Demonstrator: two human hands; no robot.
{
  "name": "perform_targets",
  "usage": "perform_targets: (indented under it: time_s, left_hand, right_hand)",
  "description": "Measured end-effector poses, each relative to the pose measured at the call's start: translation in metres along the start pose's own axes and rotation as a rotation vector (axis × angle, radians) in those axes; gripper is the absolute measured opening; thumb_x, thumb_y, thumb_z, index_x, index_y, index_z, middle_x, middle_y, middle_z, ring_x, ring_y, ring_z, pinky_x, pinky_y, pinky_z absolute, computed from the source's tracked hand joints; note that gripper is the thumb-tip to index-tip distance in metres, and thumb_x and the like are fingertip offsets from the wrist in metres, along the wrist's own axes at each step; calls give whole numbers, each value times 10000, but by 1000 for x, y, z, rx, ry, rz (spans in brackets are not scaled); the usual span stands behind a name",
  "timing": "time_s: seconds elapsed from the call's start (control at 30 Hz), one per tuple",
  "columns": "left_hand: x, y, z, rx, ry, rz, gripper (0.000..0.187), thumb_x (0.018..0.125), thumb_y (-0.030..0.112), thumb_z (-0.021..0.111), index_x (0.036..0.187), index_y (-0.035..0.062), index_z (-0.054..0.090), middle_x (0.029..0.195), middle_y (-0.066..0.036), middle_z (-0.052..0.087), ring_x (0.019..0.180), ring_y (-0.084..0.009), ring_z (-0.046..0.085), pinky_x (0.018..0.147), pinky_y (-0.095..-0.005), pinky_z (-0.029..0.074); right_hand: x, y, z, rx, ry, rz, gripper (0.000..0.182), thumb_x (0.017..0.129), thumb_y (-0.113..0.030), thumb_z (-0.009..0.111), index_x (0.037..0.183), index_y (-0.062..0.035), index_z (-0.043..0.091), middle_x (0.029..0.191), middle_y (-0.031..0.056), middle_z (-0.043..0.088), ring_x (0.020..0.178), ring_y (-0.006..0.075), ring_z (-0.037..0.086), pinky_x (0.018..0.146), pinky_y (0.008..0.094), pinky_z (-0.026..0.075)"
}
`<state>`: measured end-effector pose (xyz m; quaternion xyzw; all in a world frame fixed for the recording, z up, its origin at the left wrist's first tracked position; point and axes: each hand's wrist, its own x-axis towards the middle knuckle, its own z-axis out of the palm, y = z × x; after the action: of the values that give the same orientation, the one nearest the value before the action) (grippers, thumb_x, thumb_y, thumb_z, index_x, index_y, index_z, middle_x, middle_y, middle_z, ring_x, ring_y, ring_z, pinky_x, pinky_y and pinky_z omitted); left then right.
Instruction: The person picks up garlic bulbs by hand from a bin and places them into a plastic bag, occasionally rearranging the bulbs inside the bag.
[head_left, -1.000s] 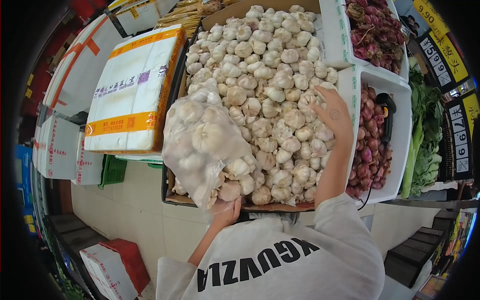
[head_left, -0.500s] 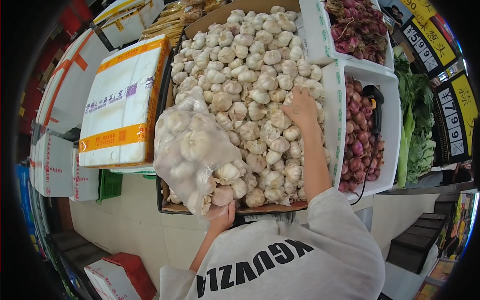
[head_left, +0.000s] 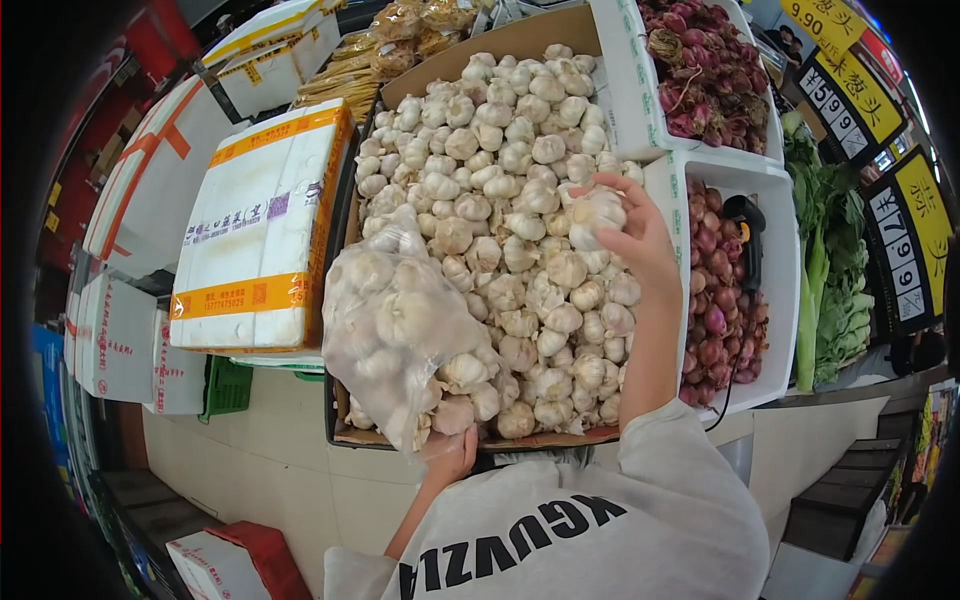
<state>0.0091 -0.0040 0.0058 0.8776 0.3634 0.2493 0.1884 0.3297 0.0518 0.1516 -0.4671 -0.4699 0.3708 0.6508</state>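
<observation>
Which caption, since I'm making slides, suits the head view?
Right hand holds a garlic bulb; left hand holds a bag of garlic.

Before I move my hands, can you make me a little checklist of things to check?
1. Right hand has its fingers around a garlic bulb: ok.
2. Left hand is at the near end of the plastic bag: ok.
3. Garlic is showing in the bag: ok.
4. The held bulb is over the bag: not ok, it's to the right, over the garlic pile.
5. The bag's mouth is wide open: cannot tell.
</observation>
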Motion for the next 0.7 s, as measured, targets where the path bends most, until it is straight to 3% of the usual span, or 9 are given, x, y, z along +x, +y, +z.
perform_targets:
  time_s: [0.03,0.1,0.3,0.4,0.53,0.63,0.7]
  left_hand:
    - [1,1,0,14,29,-4,160,771,152,511,763,23,605,736,-149,587,638,-329,547,584,-399,425]
    - [0,1,1,25,46,-9,157,768,153,514,759,25,605,735,-146,587,636,-329,546,585,-399,425]
    - [0,1,1,47,67,10,149,765,153,518,745,32,602,713,-138,580,618,-322,544,579,-394,424]
    - [0,3,-2,31,63,9,148,772,151,513,727,38,600,671,-131,575,595,-314,541,567,-398,421]
    - [4,4,-4,21,55,25,168,784,157,508,692,47,594,619,-129,563,539,-308,528,520,-393,409]
    - [3,3,-1,33,82,44,192,785,164,511,650,53,590,571,-125,549,495,-310,515,490,-392,402]
    - [1,0,1,61,96,43,205,784,167,514,629,55,587,546,-121,542,477,-311,509,480,-393,399]
  right_hand:
    - [0,-1,1,0,2,3,665,616,-284,716,1140,-8,415,1103,194,514,973,228,534,816,337,443]
    - [-3,0,6,469,-249,-76,743,594,-304,726,1176,11,386,1126,247,485,994,287,530,840,355,433]
    - [1,14,19,709,-526,-132,784,606,-319,707,1207,38,352,1132,313,446,978,352,537,849,422,421]
    - [-3,14,18,714,-568,-53,909,571,-292,754,1255,45,259,1174,355,373,1037,389,482,859,442,407]
    - [-5,7,24,685,-544,-63,933,586,-284,742,1278,50,213,1158,368,379,1013,372,504,849,434,412]
    - [-7,0,27,602,-532,-119,893,635,-269,701,1300,25,182,1143,340,417,986,346,527,848,410,417]
    - [-5,-2,25,348,-356,-96,736,711,-207,631,1297,-17,228,1145,250,465,950,260,550,811,353,445]
